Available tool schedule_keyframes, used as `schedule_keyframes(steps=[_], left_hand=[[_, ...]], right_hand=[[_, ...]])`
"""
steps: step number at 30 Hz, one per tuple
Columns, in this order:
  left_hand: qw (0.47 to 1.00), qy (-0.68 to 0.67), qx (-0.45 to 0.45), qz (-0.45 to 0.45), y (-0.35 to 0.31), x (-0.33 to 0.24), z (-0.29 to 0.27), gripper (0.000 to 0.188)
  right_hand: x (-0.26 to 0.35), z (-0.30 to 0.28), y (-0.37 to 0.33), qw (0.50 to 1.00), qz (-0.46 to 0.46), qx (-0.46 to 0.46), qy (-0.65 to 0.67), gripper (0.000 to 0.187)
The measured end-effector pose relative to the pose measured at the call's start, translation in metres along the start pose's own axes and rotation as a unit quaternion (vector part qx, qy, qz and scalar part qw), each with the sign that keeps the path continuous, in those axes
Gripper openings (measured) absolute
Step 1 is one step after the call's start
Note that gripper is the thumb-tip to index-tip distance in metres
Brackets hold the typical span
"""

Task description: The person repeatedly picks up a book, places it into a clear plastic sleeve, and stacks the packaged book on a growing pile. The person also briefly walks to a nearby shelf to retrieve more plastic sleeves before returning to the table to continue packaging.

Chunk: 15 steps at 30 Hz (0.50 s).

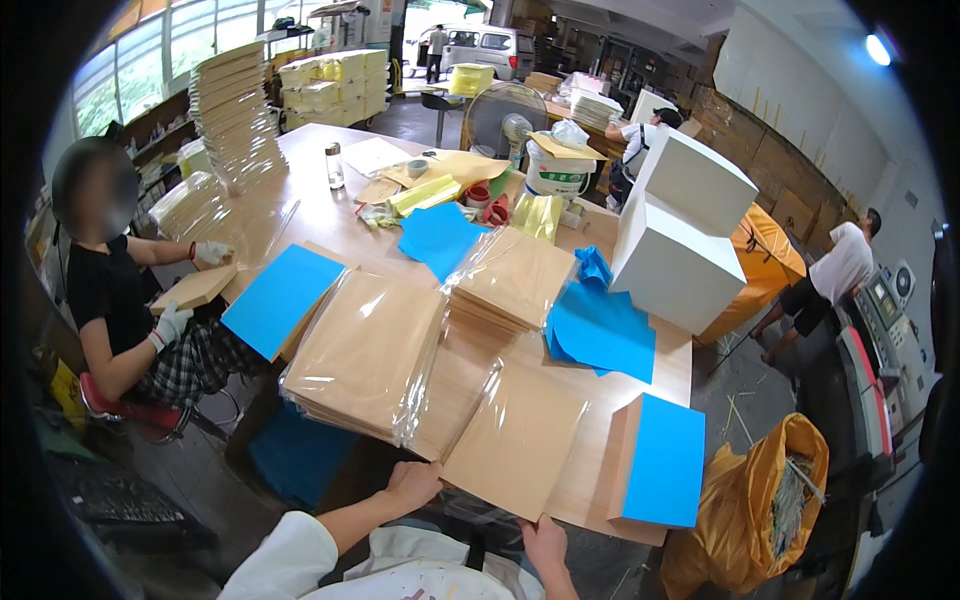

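Note:
At the table's near edge lies a flat brown paper pack [520, 435], with clear plastic film showing around its far end and at its near edge. My left hand [415, 486] is closed at its near left corner, fingers curled at the paper and film. My right hand [545, 545] pinches the near right corner, thumb on top. To the left are stacked brown packs in clear plastic [365, 345]; a second wrapped stack [515, 275] lies beyond. Right of my pack stands a brown paper block with a blue top sheet [668, 460].
Crumpled blue sheets [600, 330] and tall white blocks [680, 250] occupy the table's right side. An orange sack [740, 520] stands by the near right corner. At left, a seated co-worker in gloves [175, 325] holds a brown pack beside another blue-topped stack [283, 300].

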<state>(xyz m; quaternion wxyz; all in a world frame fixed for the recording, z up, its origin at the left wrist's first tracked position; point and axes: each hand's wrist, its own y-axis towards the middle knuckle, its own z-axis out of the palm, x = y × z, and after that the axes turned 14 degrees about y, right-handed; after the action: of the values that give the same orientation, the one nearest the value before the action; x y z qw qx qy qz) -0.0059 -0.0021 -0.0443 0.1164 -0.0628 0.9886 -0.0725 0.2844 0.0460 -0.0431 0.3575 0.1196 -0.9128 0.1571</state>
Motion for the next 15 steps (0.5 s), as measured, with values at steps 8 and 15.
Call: schedule_keyframes(steps=[8,15], left_hand=[[0.834,-0.535,0.068,-0.115,-0.001,0.014,0.040,0.035],[0.906,-0.285,-0.234,-0.208,-0.047,-0.010,-0.003,0.007]], right_hand=[[-0.039,0.016,-0.007,0.742,0.194,0.092,0.636,0.026],[-0.023,0.009,-0.039,0.748,0.220,0.122,0.614,0.025]])
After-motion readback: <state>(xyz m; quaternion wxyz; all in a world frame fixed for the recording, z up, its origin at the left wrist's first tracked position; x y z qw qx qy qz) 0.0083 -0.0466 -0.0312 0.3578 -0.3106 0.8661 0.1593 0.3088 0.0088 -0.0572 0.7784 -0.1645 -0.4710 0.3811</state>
